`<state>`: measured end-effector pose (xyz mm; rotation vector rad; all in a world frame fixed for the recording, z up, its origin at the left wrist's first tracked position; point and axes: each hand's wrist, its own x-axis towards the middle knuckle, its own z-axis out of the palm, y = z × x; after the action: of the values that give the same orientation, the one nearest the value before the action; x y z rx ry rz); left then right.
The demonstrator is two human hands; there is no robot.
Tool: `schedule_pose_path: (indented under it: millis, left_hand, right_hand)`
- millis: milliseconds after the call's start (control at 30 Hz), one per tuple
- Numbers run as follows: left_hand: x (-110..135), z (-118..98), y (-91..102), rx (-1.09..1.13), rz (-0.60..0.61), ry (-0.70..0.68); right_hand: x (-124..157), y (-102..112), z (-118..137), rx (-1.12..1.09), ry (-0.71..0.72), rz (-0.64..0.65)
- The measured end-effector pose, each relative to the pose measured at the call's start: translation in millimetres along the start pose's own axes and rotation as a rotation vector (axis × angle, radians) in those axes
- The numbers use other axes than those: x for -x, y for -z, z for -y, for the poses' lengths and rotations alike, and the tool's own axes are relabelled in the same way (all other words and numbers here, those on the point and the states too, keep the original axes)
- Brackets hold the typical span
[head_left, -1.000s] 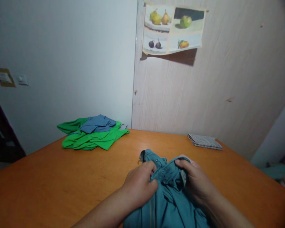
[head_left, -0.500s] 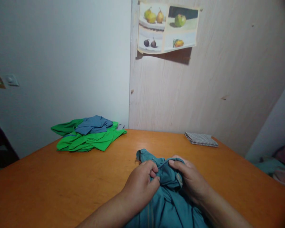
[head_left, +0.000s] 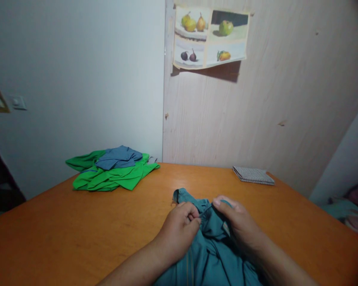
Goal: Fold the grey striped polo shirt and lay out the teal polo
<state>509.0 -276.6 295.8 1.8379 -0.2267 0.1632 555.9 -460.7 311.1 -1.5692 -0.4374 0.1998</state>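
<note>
A teal shirt (head_left: 210,254) lies bunched on the orange table (head_left: 77,230) in front of me. My left hand (head_left: 179,230) is closed, pinching the shirt's buttoned edge near the collar. My right hand (head_left: 238,226) is closed on the same edge from the other side, thumb on top of the cloth. The two hands are close together, with a short strip of the edge stretched between them. The shirt's lower part runs out of the picture at the bottom.
A pile of green cloth (head_left: 113,176) with a blue garment (head_left: 119,156) on top lies at the table's far left. A folded striped cloth (head_left: 253,175) sits at the far right. Behind stand a white wall and a wooden panel with a fruit poster (head_left: 210,37).
My hands have drawn slightly closer together on the shirt's edge and the collar part has sunk lower. The camera turned a little to the right, then steadied.
</note>
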Motion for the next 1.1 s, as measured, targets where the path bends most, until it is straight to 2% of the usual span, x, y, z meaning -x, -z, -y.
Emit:
schedule_pose_path:
  millis: [67,167,233,300,333,400,500,567,733,1100]
  left_hand:
    - [0.1,-6.3,2.0,0.096,0.025,0.053]
    - [0.1,-11.8,5.9,0.192,0.052,0.177]
    - [-0.5,-12.0,7.8,0.216,0.060,0.253]
    - [-1.4,-10.5,8.5,0.223,0.055,0.291]
    - [-1.8,-9.7,8.4,0.223,0.042,0.296]
    - [-2.3,-8.9,7.6,0.222,0.024,0.294]
    - [-1.8,-10.6,6.5,0.244,0.014,0.277]
    - [-1.2,-12.2,6.5,0.257,0.005,0.266]
    - [-0.7,-12.3,8.1,0.231,0.033,0.302]
    - [-1.5,-4.9,5.3,0.184,0.016,0.212]
  right_hand:
    - [-6.0,4.8,-5.7,0.257,0.097,-0.180]
    - [-12.4,12.4,-13.3,0.640,0.316,-0.436]
    - [-10.8,14.1,-13.3,0.800,0.447,-0.509]
    - [-3.7,11.0,-8.9,0.844,0.566,-0.533]
    - [1.1,7.7,-5.8,0.827,0.610,-0.513]
    - [10.4,-1.3,-0.9,0.755,0.634,-0.380]
    - [16.3,-14.2,-2.2,0.672,0.523,-0.094]
    - [13.5,-18.8,-8.3,0.637,0.427,-0.011]
    - [1.8,-18.0,-20.8,0.462,0.254,-0.036]
    - [-0.3,-22.0,-26.5,0.341,0.137,-0.010]
